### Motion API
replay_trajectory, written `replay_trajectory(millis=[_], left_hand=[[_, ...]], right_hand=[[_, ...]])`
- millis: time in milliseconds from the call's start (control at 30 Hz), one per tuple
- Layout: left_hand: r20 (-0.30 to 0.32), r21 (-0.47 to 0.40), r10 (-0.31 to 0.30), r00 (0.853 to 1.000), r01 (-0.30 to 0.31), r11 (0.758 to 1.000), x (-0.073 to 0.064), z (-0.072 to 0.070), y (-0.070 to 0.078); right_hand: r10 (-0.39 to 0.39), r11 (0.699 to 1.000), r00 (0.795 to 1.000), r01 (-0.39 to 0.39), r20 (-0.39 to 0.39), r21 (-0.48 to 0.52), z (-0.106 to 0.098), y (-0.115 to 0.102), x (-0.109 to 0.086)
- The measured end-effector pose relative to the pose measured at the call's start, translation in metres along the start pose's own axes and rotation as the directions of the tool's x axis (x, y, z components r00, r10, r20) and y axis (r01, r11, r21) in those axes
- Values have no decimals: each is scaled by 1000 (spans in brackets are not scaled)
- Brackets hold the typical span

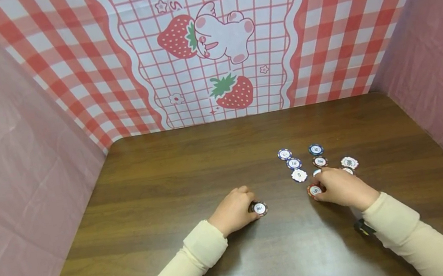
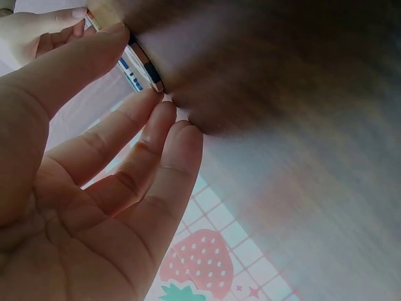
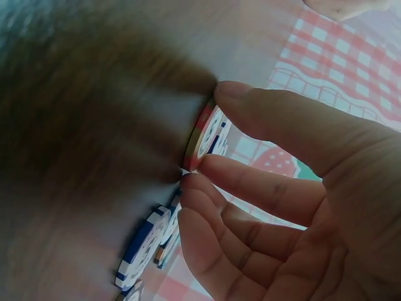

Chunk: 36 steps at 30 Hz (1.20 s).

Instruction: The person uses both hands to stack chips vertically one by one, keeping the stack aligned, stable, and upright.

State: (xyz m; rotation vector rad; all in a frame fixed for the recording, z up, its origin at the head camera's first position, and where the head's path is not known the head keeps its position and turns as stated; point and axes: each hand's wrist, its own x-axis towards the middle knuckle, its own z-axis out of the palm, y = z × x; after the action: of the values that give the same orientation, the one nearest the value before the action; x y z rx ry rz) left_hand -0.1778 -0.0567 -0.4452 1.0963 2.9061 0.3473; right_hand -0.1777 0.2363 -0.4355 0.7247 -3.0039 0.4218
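Near the middle of the table, my left hand (image 1: 235,210) pinches a dark-edged poker chip (image 1: 261,208) marked 100 between thumb and fingertips. In the left wrist view that chip (image 2: 148,68) lies low against the wood. Farther right, my right hand (image 1: 342,187) pinches a red-edged poker chip (image 1: 314,190) marked 5 by its rim. Seen from the right wrist, this red chip (image 3: 202,137) rests at the table surface between thumb and index finger. Just beyond the right hand, a column holds a blue chip (image 1: 316,149), a brown-edged chip (image 1: 320,161) and one mostly hidden chip (image 1: 317,172).
A slanted column beside them has two blue-and-white chips (image 1: 284,154) and a white chip (image 1: 299,175) marked 5. Right of the right hand lies another white chip (image 1: 349,163), with a partly covered one below it. A checked strawberry cloth (image 1: 328,42) hangs behind the wooden table (image 1: 190,162).
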Motion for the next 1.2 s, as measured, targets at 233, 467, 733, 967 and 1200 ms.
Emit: replay_trajectory(millis=[233,467,733,967,1200], left_hand=[[-8,1,13,1000,-13,1000,0,0,0],[-12,3,23,1000,-23,1000,0,1,-1],[-5,-4,9,1000,-9,1000,2,-1,-1],[12,0,-3,1000,3,1000,4,-1,-1],[19,-1,-8,1000,8,1000,6,0,-2]], right_hand=[[11,1000,1000,-11,-12,-14,0,0,-1],[27,999,1000,-28,-16,-42,1,1,0],[41,999,999,-41,-27,-15,-1,-7,6],[13,1000,999,-13,-51,-4,-1,-18,12],[-55,998,995,55,-86,1,3,-28,21]])
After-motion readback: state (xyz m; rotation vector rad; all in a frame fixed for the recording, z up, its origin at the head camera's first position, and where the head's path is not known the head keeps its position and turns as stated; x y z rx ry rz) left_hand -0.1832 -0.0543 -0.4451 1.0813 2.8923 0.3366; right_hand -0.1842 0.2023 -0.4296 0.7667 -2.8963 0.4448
